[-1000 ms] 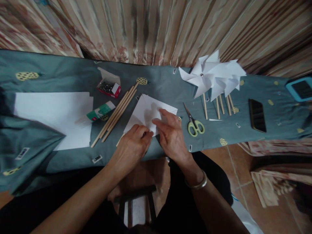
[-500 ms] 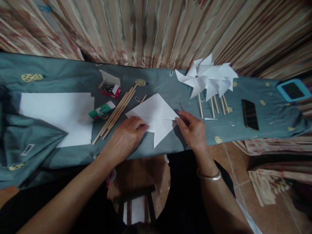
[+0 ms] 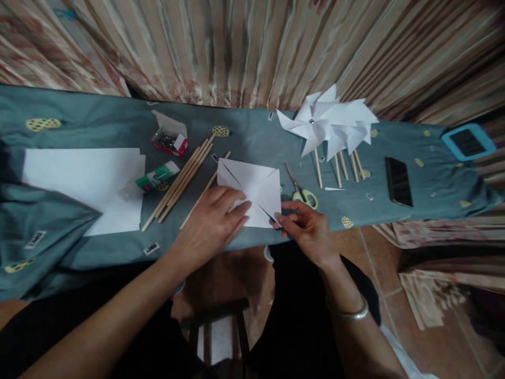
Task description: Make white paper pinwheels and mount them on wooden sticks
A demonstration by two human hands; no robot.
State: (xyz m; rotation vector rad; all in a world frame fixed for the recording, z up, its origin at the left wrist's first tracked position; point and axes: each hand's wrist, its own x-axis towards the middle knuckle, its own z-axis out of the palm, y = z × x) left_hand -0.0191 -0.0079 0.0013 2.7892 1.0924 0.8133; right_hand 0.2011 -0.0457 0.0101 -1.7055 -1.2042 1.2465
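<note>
Several pinwheels [image 3: 313, 129] lie made up towards the right of the table [image 3: 248, 126]. Between your hands lies a square paper [image 3: 256, 181], slit inward from at least two corners; its points are not yet folded in, nor is it mounted. Your right hand [image 3: 303, 229] pinches its near right corner; your left hand [image 3: 216, 216] rests over its left side, though whether gripping or just pressing isn't clear. Loose sticks [image 3: 183, 181] lie unused further left.

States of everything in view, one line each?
Paper square: slit in from at least two corners
Left hand: resting on it
Right hand: pinching a corner
Small box: lid open
Scissors: blades look shut
Green-white tube: on its side
Pinwheels: blades folded
Phone: screen dark
</note>
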